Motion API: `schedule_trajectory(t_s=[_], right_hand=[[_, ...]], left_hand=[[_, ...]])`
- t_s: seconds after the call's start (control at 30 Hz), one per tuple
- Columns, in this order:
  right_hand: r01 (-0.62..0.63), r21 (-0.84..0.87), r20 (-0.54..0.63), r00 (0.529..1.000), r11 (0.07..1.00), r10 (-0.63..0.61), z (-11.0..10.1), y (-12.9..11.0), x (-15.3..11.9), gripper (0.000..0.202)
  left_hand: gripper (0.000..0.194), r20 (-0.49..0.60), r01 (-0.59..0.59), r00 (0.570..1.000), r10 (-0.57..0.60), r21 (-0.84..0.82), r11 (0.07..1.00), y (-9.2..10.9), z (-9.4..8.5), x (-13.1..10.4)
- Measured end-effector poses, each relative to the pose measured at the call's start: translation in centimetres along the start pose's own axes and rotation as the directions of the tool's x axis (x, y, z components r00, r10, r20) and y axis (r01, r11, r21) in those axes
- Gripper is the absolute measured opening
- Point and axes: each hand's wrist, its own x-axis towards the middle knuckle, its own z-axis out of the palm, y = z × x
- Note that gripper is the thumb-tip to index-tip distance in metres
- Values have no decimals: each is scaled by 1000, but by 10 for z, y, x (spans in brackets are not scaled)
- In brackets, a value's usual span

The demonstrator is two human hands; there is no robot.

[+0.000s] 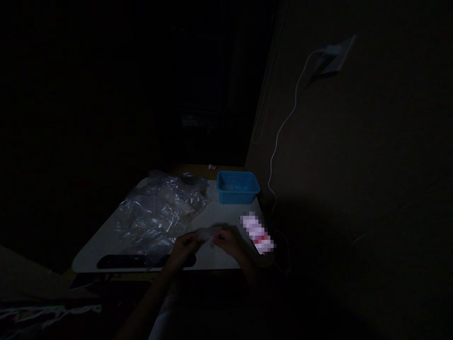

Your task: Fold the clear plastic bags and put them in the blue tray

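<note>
Both hands meet above the near part of a white table (208, 217) in a very dark room. Between them stretches a small, clear plastic piece (208, 232), perhaps a little bag; its exact kind is hard to make out. My left hand (186, 244) pinches its left end, and my right hand (225, 240) grips the right end. Just left of my left hand, a large crumpled heap of clear plastic (159, 212) covers much of the table. To the right of my right hand lies a lit phone (257, 233), its screen pixelated.
A blue plastic basin (239, 194) stands at the table's back right corner. Behind it, a small pinkish object (212, 167) rests on a wooden surface. A white cable (277, 137) hangs from a wall socket (334, 54) on the right. A dark slot (116, 261) runs along the near edge.
</note>
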Motion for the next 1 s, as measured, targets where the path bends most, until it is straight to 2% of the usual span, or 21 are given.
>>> schedule_trajectory(t_s=[0.1, 0.23, 0.3, 0.4, 0.53, 0.7, 0.9, 1.0], right_hand=[[-12, 8, 13, 1000, 1000, 12, 0, -2, 0, 16], [-7, 21, 44, 999, 1000, 6, 2, -5, -2, 23], [-6, 31, 67, 998, 1000, 4, 2, -5, -2, 25], [-12, -40, 62, 998, 999, 14, 1, -4, -3, 21], [36, -44, 49, 998, 998, -34, 1, -3, -3, 21], [7, -13, 61, 998, 1000, -6, 2, -4, -2, 19], [-18, 48, 79, 997, 999, 14, 3, -3, -2, 24], [-15, 62, 63, 998, 998, 11, 2, -3, -3, 25]], left_hand=[[43, 69, -10, 998, 8, 24, 1000, -2, 1, 0], [35, 98, -48, 995, 36, 121, 992, -6, 1, 1], [34, 105, -59, 993, 45, 139, 989, -4, 1, 1], [33, 120, -61, 992, 44, 145, 987, 4, 1, 0], [35, 95, -62, 994, 51, 119, 991, 9, 4, 0], [38, 9, -24, 1000, 22, 160, 987, 3, 4, 4], [39, 45, -17, 999, 10, 162, 987, 3, 3, 2], [39, 33, -18, 999, 15, 80, 997, -2, 3, 2]])
